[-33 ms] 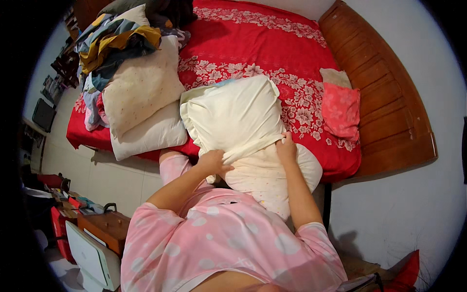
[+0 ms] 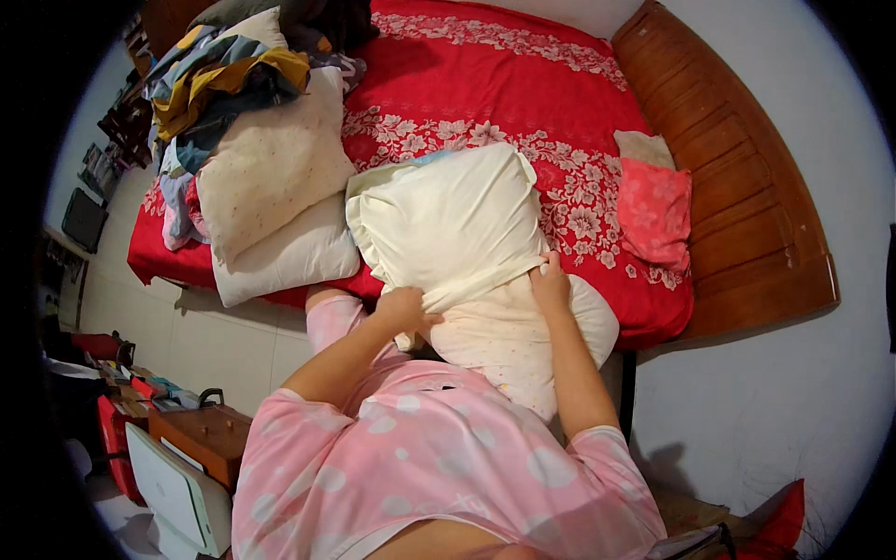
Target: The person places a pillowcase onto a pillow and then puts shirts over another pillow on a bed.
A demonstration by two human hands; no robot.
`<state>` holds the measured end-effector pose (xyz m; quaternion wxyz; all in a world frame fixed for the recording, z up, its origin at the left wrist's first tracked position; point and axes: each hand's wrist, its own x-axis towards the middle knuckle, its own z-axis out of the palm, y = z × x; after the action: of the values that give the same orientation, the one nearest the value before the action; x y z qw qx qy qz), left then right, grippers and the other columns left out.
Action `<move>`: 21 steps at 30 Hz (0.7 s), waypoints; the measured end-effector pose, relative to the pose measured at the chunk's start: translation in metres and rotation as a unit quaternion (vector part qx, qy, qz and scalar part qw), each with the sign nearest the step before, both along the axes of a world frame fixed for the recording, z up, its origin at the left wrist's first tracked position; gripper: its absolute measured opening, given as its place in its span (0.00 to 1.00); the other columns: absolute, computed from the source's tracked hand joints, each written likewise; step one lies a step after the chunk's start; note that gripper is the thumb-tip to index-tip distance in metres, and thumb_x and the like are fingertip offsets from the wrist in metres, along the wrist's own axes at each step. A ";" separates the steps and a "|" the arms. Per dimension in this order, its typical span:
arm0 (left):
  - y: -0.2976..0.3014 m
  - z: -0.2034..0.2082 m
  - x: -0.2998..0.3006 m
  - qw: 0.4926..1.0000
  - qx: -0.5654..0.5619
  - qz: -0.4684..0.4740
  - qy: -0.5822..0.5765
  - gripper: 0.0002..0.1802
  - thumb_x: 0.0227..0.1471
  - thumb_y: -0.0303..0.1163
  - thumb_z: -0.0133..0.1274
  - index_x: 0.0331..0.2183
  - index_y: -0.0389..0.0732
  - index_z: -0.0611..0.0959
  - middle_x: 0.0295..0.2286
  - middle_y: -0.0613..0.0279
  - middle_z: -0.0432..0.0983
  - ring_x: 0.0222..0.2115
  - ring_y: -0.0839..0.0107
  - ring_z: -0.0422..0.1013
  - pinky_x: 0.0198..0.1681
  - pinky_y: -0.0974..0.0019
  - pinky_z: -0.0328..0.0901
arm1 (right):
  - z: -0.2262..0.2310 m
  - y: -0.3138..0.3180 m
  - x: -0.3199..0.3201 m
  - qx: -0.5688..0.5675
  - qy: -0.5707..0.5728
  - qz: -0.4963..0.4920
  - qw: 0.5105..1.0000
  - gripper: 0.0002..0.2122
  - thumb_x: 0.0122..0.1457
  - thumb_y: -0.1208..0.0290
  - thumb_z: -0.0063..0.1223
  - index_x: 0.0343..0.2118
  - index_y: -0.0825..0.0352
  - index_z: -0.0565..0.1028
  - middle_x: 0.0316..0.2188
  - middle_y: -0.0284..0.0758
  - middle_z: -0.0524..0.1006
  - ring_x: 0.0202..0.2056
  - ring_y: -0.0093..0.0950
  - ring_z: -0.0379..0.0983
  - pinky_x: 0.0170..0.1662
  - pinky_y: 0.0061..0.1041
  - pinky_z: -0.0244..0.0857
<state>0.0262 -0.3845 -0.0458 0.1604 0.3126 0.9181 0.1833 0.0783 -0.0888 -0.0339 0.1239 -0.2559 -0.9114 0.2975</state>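
Observation:
A plain cream pillowcase covers the far part of a pale, speckled pillow at the bed's front edge. The pillow's near end sticks out of the case's opening and rests against my lap. At the left side of that opening, my left hand is closed on the hem, thumb toward the pillow. My right hand pinches the same hem at its right corner. Between both hands the hem is stretched across the pillow. What lies inside the far part of the case is hidden.
The bed has a red floral sheet. To the left are a speckled pillow, a white pillow and heaped bedding. A pink folded cloth lies by the wooden headboard. A brown case stands at lower left.

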 end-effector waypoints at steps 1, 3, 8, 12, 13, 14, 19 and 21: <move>0.000 0.013 -0.008 0.991 -0.099 0.041 -0.085 0.40 0.35 0.65 0.55 0.38 0.36 0.78 0.33 0.48 0.76 0.35 0.54 0.73 0.39 0.57 0.66 | 0.000 0.003 0.001 0.007 0.002 0.037 0.999 0.18 0.51 0.61 0.51 0.42 0.63 0.65 0.33 0.51 0.74 0.37 0.50 0.70 0.40 0.42 0.62; -0.008 0.000 -0.015 0.970 -0.163 0.085 -0.157 0.44 0.33 0.70 0.52 0.34 0.35 0.81 0.35 0.45 0.76 0.38 0.57 0.73 0.40 0.60 0.66 | 0.001 0.006 0.002 0.015 0.005 0.080 0.997 0.20 0.52 0.58 0.53 0.44 0.63 0.64 0.37 0.52 0.73 0.40 0.50 0.69 0.42 0.42 0.62; 0.010 -0.027 -0.023 0.957 -0.026 0.068 -0.282 0.45 0.35 0.69 0.51 0.30 0.29 0.81 0.31 0.41 0.76 0.34 0.52 0.74 0.38 0.61 0.67 | 0.000 0.033 0.009 -0.061 -0.049 0.181 0.980 0.34 0.47 0.56 0.59 0.54 0.66 0.59 0.54 0.54 0.59 0.54 0.47 0.58 0.53 0.35 0.56; 0.030 -0.037 -0.011 0.959 0.034 0.117 -0.254 0.43 0.37 0.66 0.52 0.26 0.26 0.80 0.26 0.40 0.76 0.30 0.51 0.74 0.34 0.59 0.67 | -0.011 0.049 0.005 -0.043 -0.052 0.186 0.980 0.35 0.46 0.56 0.60 0.55 0.64 0.58 0.52 0.51 0.64 0.52 0.44 0.62 0.52 0.34 0.58; 0.032 -0.041 -0.010 0.968 0.039 0.117 -0.218 0.36 0.41 0.57 0.53 0.25 0.25 0.80 0.25 0.40 0.76 0.28 0.54 0.74 0.33 0.59 0.67 | 0.001 0.038 0.002 -0.023 -0.074 0.152 0.985 0.34 0.46 0.56 0.61 0.55 0.64 0.59 0.49 0.49 0.67 0.50 0.42 0.64 0.51 0.33 0.59; 0.032 -0.047 -0.003 0.968 0.041 0.119 -0.217 0.36 0.41 0.57 0.53 0.25 0.25 0.80 0.25 0.40 0.76 0.28 0.54 0.74 0.33 0.59 0.67 | 0.009 0.028 -0.001 -0.004 -0.096 0.117 0.988 0.34 0.46 0.57 0.61 0.54 0.63 0.60 0.46 0.47 0.71 0.48 0.41 0.67 0.50 0.33 0.60; 0.051 -0.024 -0.003 0.908 0.224 0.213 -0.283 0.20 0.48 0.40 0.53 0.30 0.30 0.80 0.23 0.50 0.77 0.27 0.64 0.73 0.32 0.63 0.66 | -0.002 0.027 0.004 -0.034 -0.014 0.010 0.999 0.30 0.47 0.57 0.59 0.51 0.67 0.63 0.38 0.48 0.75 0.43 0.42 0.70 0.43 0.35 0.63; 0.057 -0.030 -0.022 0.900 0.314 0.206 -0.223 0.16 0.49 0.36 0.51 0.32 0.30 0.79 0.26 0.53 0.77 0.29 0.68 0.72 0.34 0.66 0.66 | -0.008 0.030 -0.005 -0.095 0.075 -0.005 0.993 0.25 0.49 0.60 0.58 0.47 0.68 0.66 0.37 0.46 0.75 0.42 0.40 0.71 0.42 0.34 0.63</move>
<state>0.0041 -0.3278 -0.0754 0.2130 0.1012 0.7973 0.5556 0.0728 -0.0587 -0.0420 0.1686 -0.2480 -0.8660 0.4001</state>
